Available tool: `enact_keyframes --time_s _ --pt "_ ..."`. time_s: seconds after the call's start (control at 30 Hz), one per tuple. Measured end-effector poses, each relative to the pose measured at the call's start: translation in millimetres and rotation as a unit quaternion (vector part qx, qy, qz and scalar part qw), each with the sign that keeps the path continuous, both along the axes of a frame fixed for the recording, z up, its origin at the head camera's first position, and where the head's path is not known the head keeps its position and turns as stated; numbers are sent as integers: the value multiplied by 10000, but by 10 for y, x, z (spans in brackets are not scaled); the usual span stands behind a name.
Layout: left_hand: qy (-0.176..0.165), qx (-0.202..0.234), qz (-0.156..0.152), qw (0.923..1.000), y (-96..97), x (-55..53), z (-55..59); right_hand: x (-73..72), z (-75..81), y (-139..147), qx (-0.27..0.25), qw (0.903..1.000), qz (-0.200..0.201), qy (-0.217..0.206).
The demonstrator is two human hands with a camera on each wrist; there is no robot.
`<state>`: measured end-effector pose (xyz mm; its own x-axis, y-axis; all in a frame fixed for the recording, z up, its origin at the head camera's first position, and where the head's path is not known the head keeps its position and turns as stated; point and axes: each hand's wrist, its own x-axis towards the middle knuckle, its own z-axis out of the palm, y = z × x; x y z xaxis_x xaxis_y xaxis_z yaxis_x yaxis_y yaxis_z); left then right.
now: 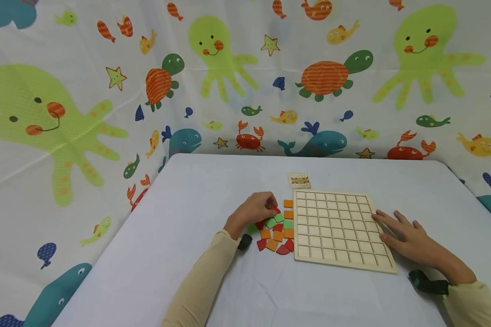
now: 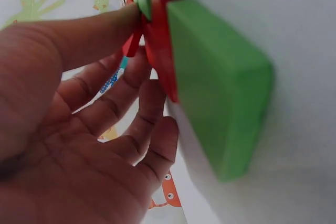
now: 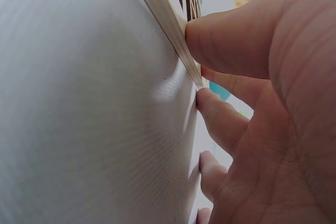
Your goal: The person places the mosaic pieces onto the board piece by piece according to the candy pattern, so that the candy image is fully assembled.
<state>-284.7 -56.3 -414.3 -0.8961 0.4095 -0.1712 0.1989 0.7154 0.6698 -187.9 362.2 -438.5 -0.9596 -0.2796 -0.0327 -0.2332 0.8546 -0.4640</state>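
Observation:
In the head view my left hand [image 1: 251, 211] is over a loose cluster of flat coloured pieces. Its thumb and fingers pinch a red piece [image 2: 132, 44], seen edge-on in the left wrist view. Close by that hand lie a green piece [image 2: 210, 85], light green squares [image 1: 279, 218] and orange squares [image 1: 272, 245]. A wooden grid board [image 1: 339, 229] lies to the right of the pieces. My right hand [image 1: 411, 238] rests at its right edge, fingers spread, with the thumb touching the board's side in the right wrist view.
A small pattern card [image 1: 299, 180] lies just behind the board. Red quarter-round pieces [image 1: 283, 250] sit at the near end of the cluster. White cloth covers the table [image 1: 167, 254], and a curtain printed with sea animals [image 1: 237, 109] hangs behind it.

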Motion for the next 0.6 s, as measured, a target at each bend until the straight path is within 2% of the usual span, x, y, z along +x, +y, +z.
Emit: enact_keyframes --time_s 0.17,0.27,0.43,0.6 --pt "214 368 204 9989 -35 -6 4 -2 -9 5 -5 10000 16 17" --pt "278 776 503 9953 -65 -10 -6 4 -32 10 4 10000 13 33" --pt "-41 1474 978 9842 -76 -19 -5 13 -29 6 9 10000 -17 -20" --pt "-350 2027 1095 9725 15 -33 39 12 0 0 -85 9999 -3 -86"
